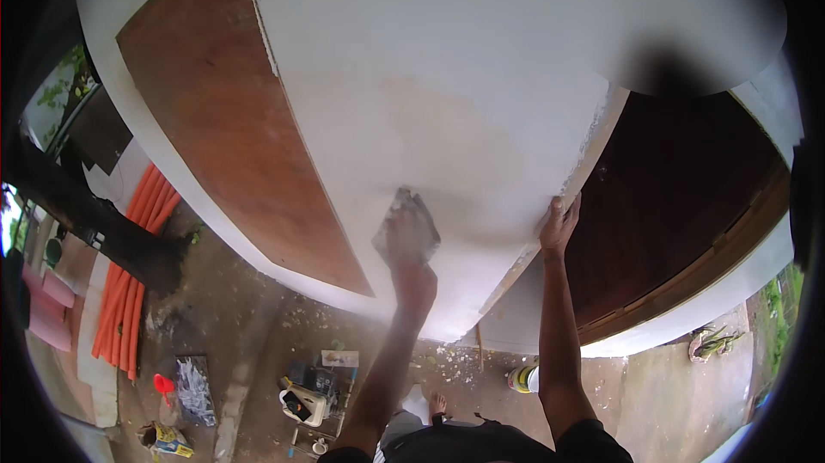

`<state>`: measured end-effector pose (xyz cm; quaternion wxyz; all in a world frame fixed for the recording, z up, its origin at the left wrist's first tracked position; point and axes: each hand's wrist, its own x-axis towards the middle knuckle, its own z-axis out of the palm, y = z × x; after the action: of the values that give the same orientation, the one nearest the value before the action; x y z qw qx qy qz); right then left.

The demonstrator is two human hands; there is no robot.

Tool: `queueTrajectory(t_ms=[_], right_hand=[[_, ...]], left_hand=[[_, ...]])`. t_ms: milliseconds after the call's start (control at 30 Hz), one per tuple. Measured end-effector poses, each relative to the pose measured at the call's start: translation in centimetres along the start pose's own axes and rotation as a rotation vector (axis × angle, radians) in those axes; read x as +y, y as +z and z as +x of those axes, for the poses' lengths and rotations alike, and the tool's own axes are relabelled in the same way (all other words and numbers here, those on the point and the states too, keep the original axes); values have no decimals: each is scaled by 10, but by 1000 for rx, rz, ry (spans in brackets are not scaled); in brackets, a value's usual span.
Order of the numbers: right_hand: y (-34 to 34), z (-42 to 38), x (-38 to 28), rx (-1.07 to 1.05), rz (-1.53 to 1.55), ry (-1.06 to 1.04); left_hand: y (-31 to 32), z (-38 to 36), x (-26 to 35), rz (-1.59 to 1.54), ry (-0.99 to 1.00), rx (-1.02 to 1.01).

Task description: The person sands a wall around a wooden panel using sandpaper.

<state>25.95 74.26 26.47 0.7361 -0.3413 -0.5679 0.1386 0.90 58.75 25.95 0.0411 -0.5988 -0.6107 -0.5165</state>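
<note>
Board (395, 50) runs lengthwise ahead — left hand (408, 244) holding a blurred pad (423, 210) against it, right hand (558, 226) at its right edge, grip unclear.

The left hand (411, 244), blurred, holds a grey sheet (402, 196), perhaps sandpaper, against a white board (481, 42). The right hand (559, 224) touches the board's right-hand edge, fingers pointing up. A brown panel (223, 110) lies left of the white area. Below, orange pipes (136, 278) lean near a dark trunk (94, 226), and a bucket (522, 379) stands on the ground (249, 317) beside the right forearm.
</note>
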Motion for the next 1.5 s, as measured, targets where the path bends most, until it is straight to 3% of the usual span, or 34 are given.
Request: queueTrajectory(t_ms=[100,200,300,400,500,633,767,900,1000,1033,1167,1300,1433,1500], right_hand=[[-4,-2,-13,-45,-48,-13],[1,3,-15,-26,-68,-79],[3,-1,-12,11,-30,-73],[2,0,-18,4,-36,-56],[0,0,-15,-18,-53,-42],[2,-1,-8,18,-59,-51],[-1,0,8,38,-104,-16],[-2,-2,-7,10,-80,40],[-1,-3,0,16,-97,30],[-2,-3,1,23,-100,20],[-3,-2,-8,-9,-99,33],[2,-4,0,29,-84,55],[1,-1,-11,15,-62,33],[-5,-6,-6,6,-80,36]], left_hand=[[-60,82,28,50,-13,274],[-46,138,27,211,-90,179],[-29,138,36,167,-110,258],[-38,148,24,120,159,374],[-52,162,19,10,135,346],[-3,137,15,238,129,359],[5,124,12,232,205,296],[-11,173,26,157,147,521],[39,111,25,271,205,330],[39,105,17,313,217,274],[-15,161,28,172,134,473],[43,109,25,209,219,344],[1,153,25,200,142,462],[13,138,33,165,150,417]])
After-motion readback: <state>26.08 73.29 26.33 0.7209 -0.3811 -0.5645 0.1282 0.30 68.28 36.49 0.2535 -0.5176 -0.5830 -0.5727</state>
